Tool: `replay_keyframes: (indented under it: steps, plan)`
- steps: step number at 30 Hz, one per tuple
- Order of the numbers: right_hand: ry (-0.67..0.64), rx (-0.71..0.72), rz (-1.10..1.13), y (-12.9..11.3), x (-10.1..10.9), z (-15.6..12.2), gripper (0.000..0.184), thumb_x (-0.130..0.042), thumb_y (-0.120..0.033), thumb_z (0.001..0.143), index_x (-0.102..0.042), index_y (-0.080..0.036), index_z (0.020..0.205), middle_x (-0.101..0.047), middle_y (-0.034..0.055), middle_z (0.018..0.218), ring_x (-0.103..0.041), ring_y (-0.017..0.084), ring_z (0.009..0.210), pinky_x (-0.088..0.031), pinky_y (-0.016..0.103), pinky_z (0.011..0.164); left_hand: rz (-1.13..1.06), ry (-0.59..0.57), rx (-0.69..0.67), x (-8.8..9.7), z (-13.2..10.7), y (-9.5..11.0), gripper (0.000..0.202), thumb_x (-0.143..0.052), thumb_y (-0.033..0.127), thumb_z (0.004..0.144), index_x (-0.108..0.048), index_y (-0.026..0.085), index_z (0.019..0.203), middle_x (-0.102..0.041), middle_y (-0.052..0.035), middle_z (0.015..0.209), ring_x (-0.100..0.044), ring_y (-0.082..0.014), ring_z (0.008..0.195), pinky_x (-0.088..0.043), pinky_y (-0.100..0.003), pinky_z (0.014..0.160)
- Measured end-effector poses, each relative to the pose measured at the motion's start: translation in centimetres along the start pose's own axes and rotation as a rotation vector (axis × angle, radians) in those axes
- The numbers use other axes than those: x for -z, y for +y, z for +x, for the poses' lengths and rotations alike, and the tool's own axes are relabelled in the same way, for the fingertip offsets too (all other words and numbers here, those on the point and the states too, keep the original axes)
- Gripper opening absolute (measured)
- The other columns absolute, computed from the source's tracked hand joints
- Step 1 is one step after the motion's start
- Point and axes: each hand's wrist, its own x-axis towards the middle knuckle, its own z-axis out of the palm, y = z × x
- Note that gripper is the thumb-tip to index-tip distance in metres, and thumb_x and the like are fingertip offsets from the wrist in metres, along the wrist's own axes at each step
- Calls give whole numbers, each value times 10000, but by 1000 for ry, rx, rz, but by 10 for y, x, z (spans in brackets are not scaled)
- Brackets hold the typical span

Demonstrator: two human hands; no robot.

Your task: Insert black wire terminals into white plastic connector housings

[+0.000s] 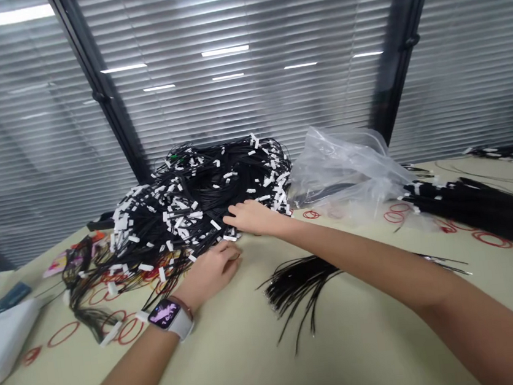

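Black cables with white connectors [210,188] lie heaped on the pale tabletop [238,355], against slatted blinds [247,107]. My right hand [250,216] is at their front edge, fingers curled; my left hand [212,271] is just in front, loosely bent. I can't tell whether either grips anything.

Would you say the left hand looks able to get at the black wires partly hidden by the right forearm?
Probably yes: only bare tabletop shows between the left hand and the exposed black wires, though the right forearm hides part of them.
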Motion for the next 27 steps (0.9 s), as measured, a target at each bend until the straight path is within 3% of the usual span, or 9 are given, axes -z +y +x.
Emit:
replay_keyframes:
  steps: [3,5,11,13,15,18,22,24,27]
  plan:
    - [118,-59,44,10,13,12,135,-458,-283,833,-547,-197,886,-543,42,859,-506,139,677,-373,275,595,-14,-65,-22,0,0,-3,217,-410,211,863,-597,200,972,-600,-41,980,-605,-167,860,-488,-305,792]
    - [244,-150,79,24,28,22,191,-380,-308,874,-516,-189,936,-537,57,892,-518,148,719,-389,281,615,-18,-90,-29,-2,0,-2,220,-411,210,858,-593,199,982,-590,-51,1013,-600,-176,885,-483,-320,810]
    - [588,-425,202,94,92,54,335,-113,-278,937,-401,-162,1060,-520,73,843,-553,116,672,-424,268,595,-16,-136,-48,-8,1,2,226,-415,192,851,-584,200,1000,-554,-70,1089,-587,-185,938,-474,-337,840]
    - [791,-507,350,112,105,55,294,-177,-326,932,-419,-183,1018,-512,49,824,-559,102,631,-426,245,562,-13,-137,-48,-8,1,3,229,-411,185,852,-579,196,1007,-549,-73,1092,-584,-187,948,-474,-342,844]
    - [886,-523,375,119,108,50,312,-201,-383,923,-440,-194,985,-511,40,814,-558,98,624,-426,236,556,-10,-129,-49,-7,1,4,233,-410,178,851,-576,194,1013,-543,-75,1101,-580,-190,959,-475,-345,847]
    - [808,-493,232,109,96,33,415,-129,-400,924,-486,-189,944,-520,51,796,-537,114,642,-415,252,556,1,-86,-42,-7,1,6,249,-427,169,840,-557,196,1051,-518,-84,1146,-564,-203,993,-470,-361,861]
    - [642,-389,169,83,91,20,352,-426,-469,830,-513,-190,633,-480,1,557,-479,130,550,-387,278,565,41,10,-13,-7,1,6,278,-465,154,809,-523,195,1078,-467,-106,1210,-508,-242,1074,-442,-415,895]
    - [654,-372,153,76,100,20,348,-376,-434,862,-524,-189,663,-503,5,584,-484,130,566,-386,286,593,64,55,1,-7,2,4,304,-476,143,798,-508,199,1095,-445,-114,1234,-482,-256,1103,-436,-427,897]
    - [775,-355,142,70,115,24,338,-289,-387,902,-538,-192,783,-546,16,696,-520,132,662,-394,290,650,99,104,18,-8,2,-1,334,-490,143,788,-492,198,1117,-419,-129,1263,-452,-278,1132,-431,-447,894]
